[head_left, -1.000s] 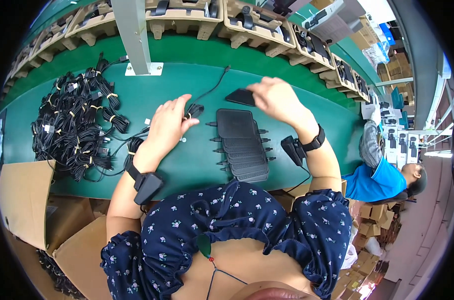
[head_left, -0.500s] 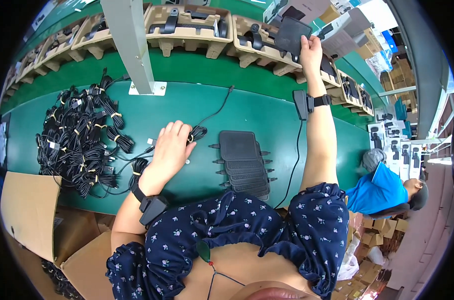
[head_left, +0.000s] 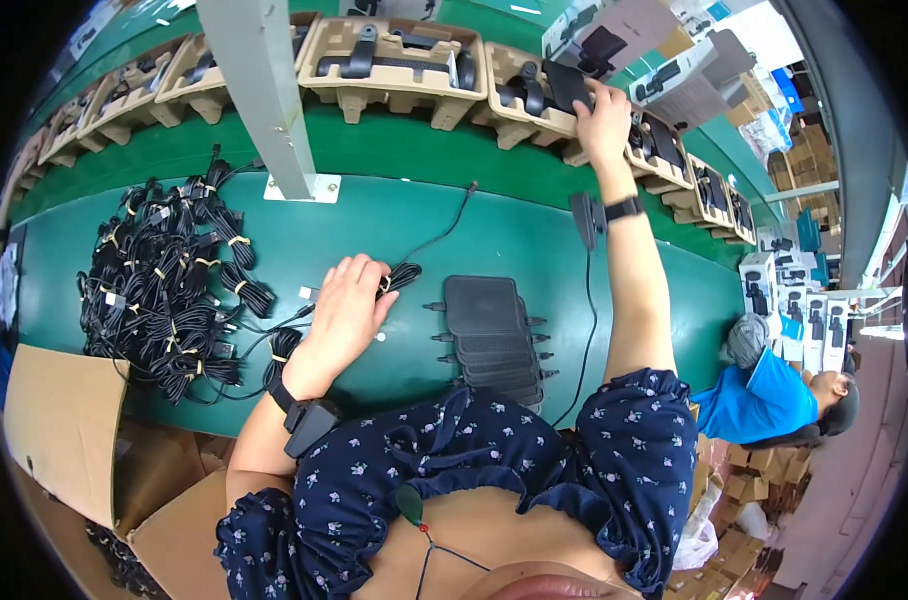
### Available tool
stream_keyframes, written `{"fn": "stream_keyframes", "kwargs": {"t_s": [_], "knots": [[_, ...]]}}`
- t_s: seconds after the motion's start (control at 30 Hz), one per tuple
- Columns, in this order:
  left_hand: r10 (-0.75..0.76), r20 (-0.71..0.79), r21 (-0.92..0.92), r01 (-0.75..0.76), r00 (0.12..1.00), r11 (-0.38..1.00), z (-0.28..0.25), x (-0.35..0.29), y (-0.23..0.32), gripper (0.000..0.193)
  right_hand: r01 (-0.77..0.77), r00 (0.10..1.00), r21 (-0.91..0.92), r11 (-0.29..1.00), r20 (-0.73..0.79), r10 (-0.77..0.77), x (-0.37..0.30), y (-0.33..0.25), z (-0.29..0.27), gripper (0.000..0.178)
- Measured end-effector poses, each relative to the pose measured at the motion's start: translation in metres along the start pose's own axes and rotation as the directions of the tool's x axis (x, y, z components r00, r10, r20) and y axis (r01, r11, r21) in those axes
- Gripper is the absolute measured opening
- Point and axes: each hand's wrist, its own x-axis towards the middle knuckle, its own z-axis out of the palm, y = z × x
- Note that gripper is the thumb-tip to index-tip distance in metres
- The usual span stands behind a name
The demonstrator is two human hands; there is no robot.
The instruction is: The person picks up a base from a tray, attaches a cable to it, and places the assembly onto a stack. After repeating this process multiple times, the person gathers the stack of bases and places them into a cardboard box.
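My right hand (head_left: 604,120) reaches to the far row and grips the right edge of a flat black rectangular pad (head_left: 566,84), which sits in a brown moulded tray (head_left: 519,125). On the green table my left hand (head_left: 346,308) rests with its fingers curved over a coiled black cable (head_left: 404,276); the cable's free end runs away toward the back. Between my arms lies an overlapping stack of similar black pads (head_left: 482,306), with short plug-like stubs at their sides. A large heap of tied black cables (head_left: 164,285) is left of my left hand.
More brown trays (head_left: 404,88) with black parts line the far ledge. A grey metal post (head_left: 264,100) stands at the table's back. An open cardboard box (head_left: 64,420) is at lower left. At right are white boxes (head_left: 759,285) and a person in blue (head_left: 769,400).
My right hand has lowered the black pad from above into the tray, moving slightly left. My left hand stays on the coiled cable. The whole view has shifted a little.
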Motion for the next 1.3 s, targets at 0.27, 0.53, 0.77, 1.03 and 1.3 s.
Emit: {"fn": "stream_keyframes", "kwargs": {"t_s": [0.27,0.53,0.77,1.03,1.3], "knots": [[-0.103,-0.047,-0.131,0.096,0.994,0.987,0.005,0.0,-0.009,0.021,0.381,0.744,0.566,0.731,0.281,-0.606,-0.097,-0.148,-0.095,0.036],[-0.154,-0.124,-0.842,-0.022,0.98,0.539,0.006,0.008,-0.005,0.021,-0.287,0.773,0.836,0.467,0.49,-0.402,-0.112,-0.163,-0.097,0.011],[0.001,0.202,-0.963,0.199,0.979,0.185,-0.012,0.007,-0.003,0.025,-0.73,0.586,0.683,0.026,0.644,-0.492,-0.119,-0.175,-0.11,0.014],[0.189,-0.209,-0.188,-0.229,0.959,0.955,-0.001,0.003,0.001,0.037,0.344,0.666,0.763,0.547,0.213,-0.715,-0.108,-0.185,-0.125,0.05],[0.194,-0.408,-0.203,-0.296,0.892,0.933,-0.001,0.003,0.015,0.053,-0.015,0.523,0.744,0.668,0.575,-0.629,-0.114,-0.185,-0.126,0.049]]}}
